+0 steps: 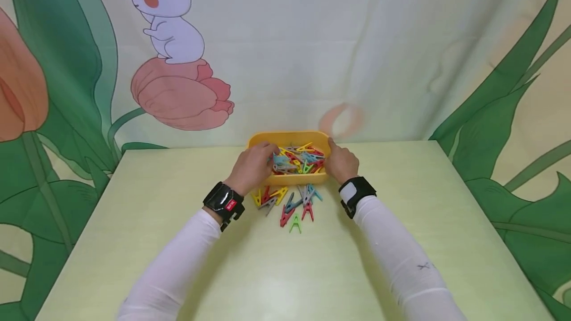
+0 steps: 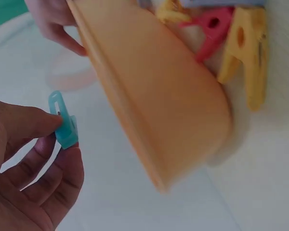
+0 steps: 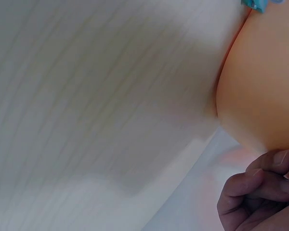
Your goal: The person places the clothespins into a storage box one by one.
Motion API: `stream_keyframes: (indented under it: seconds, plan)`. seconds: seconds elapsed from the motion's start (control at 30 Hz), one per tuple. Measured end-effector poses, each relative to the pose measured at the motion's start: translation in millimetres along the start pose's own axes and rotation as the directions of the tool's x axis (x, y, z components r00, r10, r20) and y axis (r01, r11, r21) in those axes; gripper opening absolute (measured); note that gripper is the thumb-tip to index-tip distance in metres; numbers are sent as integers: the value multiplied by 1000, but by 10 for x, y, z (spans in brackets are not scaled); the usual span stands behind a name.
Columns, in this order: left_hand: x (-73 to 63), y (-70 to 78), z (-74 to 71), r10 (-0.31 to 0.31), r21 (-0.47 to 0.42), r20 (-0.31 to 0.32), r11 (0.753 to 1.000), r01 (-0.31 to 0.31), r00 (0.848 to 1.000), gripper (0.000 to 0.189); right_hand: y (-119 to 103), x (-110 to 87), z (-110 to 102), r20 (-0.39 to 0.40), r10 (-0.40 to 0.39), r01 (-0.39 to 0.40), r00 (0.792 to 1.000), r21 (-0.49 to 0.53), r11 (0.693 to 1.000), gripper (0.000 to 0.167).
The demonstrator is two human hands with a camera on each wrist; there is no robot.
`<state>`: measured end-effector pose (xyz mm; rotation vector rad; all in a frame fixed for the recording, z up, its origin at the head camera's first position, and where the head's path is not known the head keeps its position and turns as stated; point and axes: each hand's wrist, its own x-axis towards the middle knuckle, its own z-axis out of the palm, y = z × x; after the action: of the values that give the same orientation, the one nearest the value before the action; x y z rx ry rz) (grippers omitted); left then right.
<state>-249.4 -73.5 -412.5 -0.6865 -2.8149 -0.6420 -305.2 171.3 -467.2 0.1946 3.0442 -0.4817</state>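
My left hand [image 1: 254,165] is over the left end of a yellow plastic basket [image 1: 290,179]. In the left wrist view, the thumb and fingers pinch a teal clothespin [image 2: 65,126] above the rim. My right hand [image 1: 342,162] grips the basket's right end, its thumb at the rim; the right wrist view shows the curled fingers [image 3: 238,195] against the orange-looking wall [image 3: 260,86]. Inside the basket lies a heap of clothespins [image 1: 305,157] in yellow, red, blue, grey and green.
Several loose clothespins lie on the pale table [image 1: 285,271] right in front of the basket, among them a green clothespin [image 1: 296,223] and a red clothespin [image 1: 308,210]. Behind the table's far edge hangs a curtain [image 1: 285,63] printed with a rabbit and plants.
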Motion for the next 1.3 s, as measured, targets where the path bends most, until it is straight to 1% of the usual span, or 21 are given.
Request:
stream_keyframes:
  seconds: [0.07,0.13,0.23,0.33,0.5,0.6,0.77,0.87,0.97,1.03,1.13,1.2,1.3]
  plan:
    - [82,-92,71,-32,-12,5,999,32,999,26,8,-10,0,-6,5,-5,1000,0,1000,70]
    - [133,-151,114,-60,-17,20,998,61,998,28,13,-8,-2,-8,10,-10,1000,2,1000,70]
    - [165,-210,151,-62,14,50,998,61,997,34,13,0,-15,-3,8,-8,1000,11,1000,70]
    - [145,-242,157,-46,53,75,998,42,996,47,12,11,-21,-5,-2,2,1000,10,1000,70]
    - [63,-233,83,-58,77,79,996,52,995,65,11,26,-9,-24,-6,6,1000,-2,1000,69]
    - [-17,-184,11,-47,91,77,995,40,996,69,10,30,-3,-9,-2,2,1000,1,1000,70]
    - [-245,-8,-93,33,93,67,995,-39,997,69,7,17,10,-1,-5,5,1000,1,1000,69]
    - [-392,104,-104,83,108,82,990,-92,993,65,9,11,16,-20,-7,7,1000,0,1000,68]
    - [-524,150,-92,100,105,111,988,-112,989,60,7,12,24,-28,-7,7,1000,-2,1000,68]
    - [-596,121,-84,93,97,128,990,-106,987,55,2,14,28,-24,-4,4,1000,-3,1000,68]
    - [-682,4,-75,81,87,169,992,-96,982,45,-4,19,32,-12,-4,4,1000,-6,1000,68]
    - [-724,-87,-65,78,93,222,990,-101,972,44,-5,18,33,-13,-2,2,1000,-6,1000,68]
    - [-758,-213,-22,73,113,297,987,-111,952,47,-4,11,32,-15,3,-3,1000,0,1000,67]
